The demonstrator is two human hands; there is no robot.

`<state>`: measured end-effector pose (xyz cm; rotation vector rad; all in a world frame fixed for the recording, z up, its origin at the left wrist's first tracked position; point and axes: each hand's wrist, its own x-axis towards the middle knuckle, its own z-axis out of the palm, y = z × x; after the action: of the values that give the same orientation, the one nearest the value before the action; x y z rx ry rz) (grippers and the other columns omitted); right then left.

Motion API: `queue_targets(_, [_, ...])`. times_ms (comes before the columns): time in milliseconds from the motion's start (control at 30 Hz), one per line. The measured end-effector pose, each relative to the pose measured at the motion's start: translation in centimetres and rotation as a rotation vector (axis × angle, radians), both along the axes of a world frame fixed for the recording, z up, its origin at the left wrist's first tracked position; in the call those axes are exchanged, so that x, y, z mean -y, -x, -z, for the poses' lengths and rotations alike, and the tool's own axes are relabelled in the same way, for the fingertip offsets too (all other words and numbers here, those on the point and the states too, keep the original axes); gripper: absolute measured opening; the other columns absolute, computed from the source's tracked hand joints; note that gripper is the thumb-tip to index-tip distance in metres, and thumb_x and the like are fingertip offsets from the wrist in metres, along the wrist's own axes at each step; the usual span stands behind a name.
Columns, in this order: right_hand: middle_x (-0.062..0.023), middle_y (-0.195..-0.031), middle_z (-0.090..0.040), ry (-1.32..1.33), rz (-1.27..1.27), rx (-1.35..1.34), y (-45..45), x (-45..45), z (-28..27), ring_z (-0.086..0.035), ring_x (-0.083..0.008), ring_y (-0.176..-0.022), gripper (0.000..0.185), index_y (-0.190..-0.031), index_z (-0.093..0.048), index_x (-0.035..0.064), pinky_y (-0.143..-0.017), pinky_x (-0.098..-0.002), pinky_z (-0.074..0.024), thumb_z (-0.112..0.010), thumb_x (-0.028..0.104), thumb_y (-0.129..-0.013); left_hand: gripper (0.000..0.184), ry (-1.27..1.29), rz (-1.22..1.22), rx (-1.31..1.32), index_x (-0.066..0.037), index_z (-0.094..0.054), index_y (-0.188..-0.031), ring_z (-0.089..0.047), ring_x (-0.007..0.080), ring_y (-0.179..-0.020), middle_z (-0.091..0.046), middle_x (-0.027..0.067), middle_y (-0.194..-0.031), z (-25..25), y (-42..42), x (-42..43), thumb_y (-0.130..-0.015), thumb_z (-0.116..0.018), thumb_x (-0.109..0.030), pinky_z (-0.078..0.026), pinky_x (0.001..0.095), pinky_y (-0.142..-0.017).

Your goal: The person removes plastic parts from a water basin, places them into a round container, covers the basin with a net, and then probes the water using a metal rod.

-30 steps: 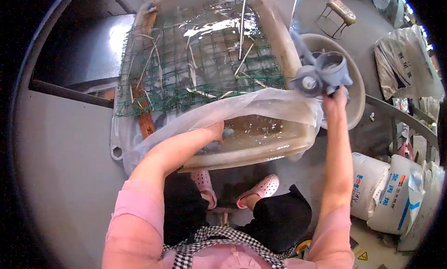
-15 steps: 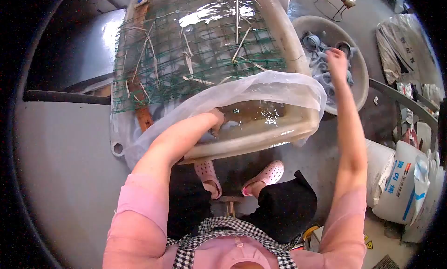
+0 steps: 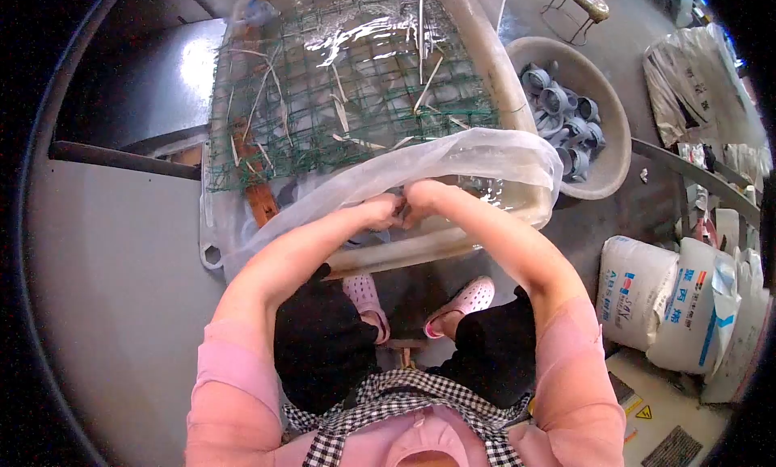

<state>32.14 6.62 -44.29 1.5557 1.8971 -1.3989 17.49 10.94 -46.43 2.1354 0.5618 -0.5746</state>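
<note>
With the wearer at six o'clock, the left hand (image 3: 382,211) and right hand (image 3: 424,200) meet just above centre, at the water in the near end of a pale tub (image 3: 487,50). Their fingers are curled inward, nearly touching; how far they are closed, and on what, cannot be told, though something small and dark shows between them. This looks like close two-handed work, calling for both wrists clear of the translucent sheeting (image 3: 493,150) bunched just beyond. Grey moulded parts (image 3: 575,127) lie heaped in a round basin (image 3: 618,143) at two o'clock. Green mesh (image 3: 311,135) with pale strips spans the tub towards twelve, a wooden slat (image 3: 261,204) at its near left. A stool (image 3: 586,2) stands at one o'clock, printed sacks (image 3: 634,293) between three and four, and a shiny dark surface (image 3: 153,87) at ten.
</note>
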Motion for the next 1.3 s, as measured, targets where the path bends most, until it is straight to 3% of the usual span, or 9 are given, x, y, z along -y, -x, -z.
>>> queue_targets(67, [-0.0124,-0.087,-0.066,-0.196,-0.139,0.099,0.4,0.9,-1.1,-0.063,-0.0270,-0.083,0.049,-0.093,-0.068,0.0073,-0.075,-0.0386,-0.0492,-0.072,0.047,-0.064,0.035,-0.049,0.026,0.056,-0.004,-0.062,-0.091,-0.059,0.0313,-0.083,-0.063,0.0177,-0.088,-0.1,0.5,0.9,-0.070,-0.070,-0.030,-0.044,0.0390,-0.075])
queue_targets(200, [-0.0123,-0.089,-0.066,-0.071,-0.124,0.042,1.4,2.0,2.0,-0.063,-0.0277,-0.084,0.044,-0.096,-0.066,0.0080,-0.074,-0.0395,-0.0494,-0.070,0.043,-0.068,0.038,0.061,0.063,0.057,-0.003,-0.061,-0.096,-0.059,0.0316,-0.091,-0.062,0.0171,-0.095,0.8,1.2,-0.3,-0.071,-0.071,-0.029,-0.044,0.0395,-0.082])
queue_targets(400, [-0.0147,-0.097,-0.064,0.025,-0.153,0.172,3.3,2.0,3.4,-0.062,-0.0276,-0.090,0.035,-0.097,-0.065,0.0052,-0.074,-0.0408,-0.0501,-0.068,0.018,-0.064,0.051,-0.416,0.075,-0.349,0.010,-0.041,-0.114,-0.051,0.0412,-0.104,-0.050,0.0304,-0.111,-4.7,6.6,-1.8,-0.072,-0.061,-0.009,-0.043,0.0437,-0.088])
queue_targets(567, [-0.0142,-0.097,-0.064,-0.118,-0.135,0.187,3.4,2.0,-1.4,-0.061,-0.0307,-0.092,0.031,-0.098,-0.065,0.0064,-0.079,-0.0394,-0.0497,-0.064,0.014,-0.068,0.066,-0.611,-0.075,-0.117,0.005,-0.036,-0.123,-0.048,0.0360,-0.111,-0.048,0.0236,-0.120,-4.7,9.8,-5.3,-0.065,-0.067,-0.006,-0.042,0.0423,-0.091])
queue_targets(833, [-0.0181,-0.092,-0.063,-0.243,-0.072,-0.080,-2.8,4.4,-3.6,-0.060,-0.0346,-0.085,0.031,-0.107,-0.060,0.0085,-0.074,-0.0419,-0.0474,-0.062,0.016,-0.076,0.110,-0.392,-0.047,-0.053,-0.003,-0.026,-0.136,-0.035,0.0332,-0.124,-0.038,0.0194,-0.134,-3.9,9.9,-6.9,-0.044,-0.086,-0.020,-0.030,0.0379,-0.104])
queue_targets(933, [-0.0161,-0.082,-0.064,-0.339,-0.020,-0.153,-4.0,5.4,-5.5,-0.062,-0.0298,-0.078,0.028,-0.103,-0.060,0.0041,-0.072,-0.0384,-0.0482,-0.062,0.015,-0.078,0.112,-0.285,-0.063,-0.023,0.000,-0.025,-0.135,-0.035,0.0336,-0.125,-0.037,0.0215,-0.134,-2.8,9.2,-7.5,-0.044,-0.086,-0.021,-0.031,0.0370,-0.104])
queue_targets(1067, [-0.0102,-0.067,-0.064,-0.181,0.515,-0.382,-5.8,5.5,-6.7,-0.064,-0.0158,-0.064,0.025,-0.094,-0.060,-0.0028,-0.062,-0.0287,-0.0493,-0.064,0.016,-0.078,0.114,-0.273,-0.079,0.021,0.002,-0.026,-0.134,-0.035,0.0346,-0.125,-0.037,0.0238,-0.133,-1.7,8.7,-6.4,-0.044,-0.087,-0.033,-0.030,0.0363,-0.104])
queue_targets(1267, [-0.0055,-0.069,-0.063,-0.249,0.597,-0.456,-7.4,6.3,-8.1,-0.063,-0.0123,-0.063,0.016,-0.088,-0.061,-0.0011,-0.059,-0.0260,-0.0492,-0.064,0.011,-0.077,0.111,0.032,-0.491,0.260,-0.001,-0.024,-0.135,-0.027,0.0337,-0.128,-0.030,0.0215,-0.137,-4.9,5.2,-3.1,-0.053,-0.081,-0.049,-0.023,0.0393,-0.107])
queue_targets(1300, [-0.0053,-0.070,-0.063,-0.235,0.648,-0.471,-7.6,6.6,-8.3,-0.063,-0.0123,-0.063,0.015,-0.087,-0.061,-0.0013,-0.059,-0.0257,-0.0494,-0.064,0.010,-0.077,0.103,-0.130,-0.395,0.385,-0.001,-0.025,-0.135,-0.029,0.0343,-0.127,-0.033,0.0214,-0.135,-2.7,5.1,-3.1,-0.058,-0.078,-0.046,-0.024,0.0397,-0.106])
